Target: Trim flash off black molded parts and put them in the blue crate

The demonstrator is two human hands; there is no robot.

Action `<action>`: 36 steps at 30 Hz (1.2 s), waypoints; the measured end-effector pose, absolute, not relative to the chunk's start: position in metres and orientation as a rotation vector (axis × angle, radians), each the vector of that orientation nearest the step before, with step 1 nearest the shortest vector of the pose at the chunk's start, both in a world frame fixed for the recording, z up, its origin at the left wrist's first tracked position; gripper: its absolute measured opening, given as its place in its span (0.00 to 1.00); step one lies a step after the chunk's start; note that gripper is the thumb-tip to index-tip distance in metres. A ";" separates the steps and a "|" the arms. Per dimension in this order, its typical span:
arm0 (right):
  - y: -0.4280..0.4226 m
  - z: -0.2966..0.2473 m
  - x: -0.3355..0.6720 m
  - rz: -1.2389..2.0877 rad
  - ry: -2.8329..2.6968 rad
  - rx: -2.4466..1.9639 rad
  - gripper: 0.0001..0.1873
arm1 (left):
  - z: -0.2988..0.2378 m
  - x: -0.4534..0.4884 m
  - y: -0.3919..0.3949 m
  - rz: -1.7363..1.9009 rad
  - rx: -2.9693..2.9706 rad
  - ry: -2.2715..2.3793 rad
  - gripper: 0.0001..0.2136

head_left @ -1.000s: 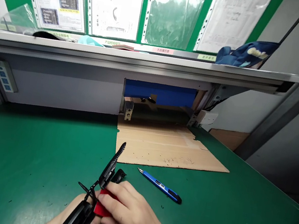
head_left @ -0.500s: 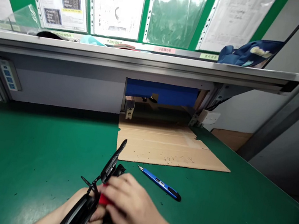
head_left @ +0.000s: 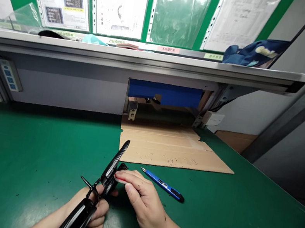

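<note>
A glossy black plastic part [head_left: 78,215] with long curved lobes and a thin cross-arm is tilted up from the lower middle of the view. My left hand [head_left: 97,214] is closed around its middle from behind, fingers curled, and the part hides some of that hand. Beside the upper lobe, my right hand [head_left: 144,201] holds a small, thin red-and-white pad [head_left: 121,179] under its fingers, against or very close to the black part. Most of the pad is covered by the fingers. Right of the hands lies a blue pen-shaped tool [head_left: 162,184] with a pointed metal tip.
A cardboard sheet [head_left: 175,149] lies on the green tabletop [head_left: 31,147], its far side at an opening with a blue flap [head_left: 167,94]. Dark shavings dot the table. Above runs a shelf [head_left: 150,60] holding a dark blue cloth item [head_left: 251,53].
My right hand has moved up along the black part with the pad, and its fingers are straighter. The black part stays in my left hand, shifted slightly left.
</note>
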State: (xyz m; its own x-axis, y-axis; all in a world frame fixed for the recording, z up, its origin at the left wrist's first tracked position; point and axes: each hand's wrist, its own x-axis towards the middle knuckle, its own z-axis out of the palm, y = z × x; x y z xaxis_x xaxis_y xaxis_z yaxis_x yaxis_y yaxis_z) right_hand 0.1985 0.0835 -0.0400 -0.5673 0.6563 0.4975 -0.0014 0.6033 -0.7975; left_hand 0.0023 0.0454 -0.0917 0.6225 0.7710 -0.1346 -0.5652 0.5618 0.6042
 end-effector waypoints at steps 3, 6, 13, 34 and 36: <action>0.083 -0.035 0.200 1.258 -1.954 -0.508 0.16 | -0.092 0.004 0.046 0.864 0.540 0.418 0.15; 0.080 -0.032 0.201 1.375 -1.961 -0.505 0.15 | -0.093 0.005 0.048 0.884 0.535 0.431 0.21; 0.082 -0.042 0.200 0.788 -1.701 -0.673 0.11 | -0.089 0.007 0.046 0.814 0.546 0.450 0.16; 0.107 -0.023 0.227 0.392 -2.315 -0.869 0.11 | -0.014 -0.035 0.031 0.776 1.238 1.126 0.17; 0.108 -0.019 0.229 0.401 -2.190 -0.841 0.13 | -0.009 -0.031 0.024 0.529 1.518 1.360 0.20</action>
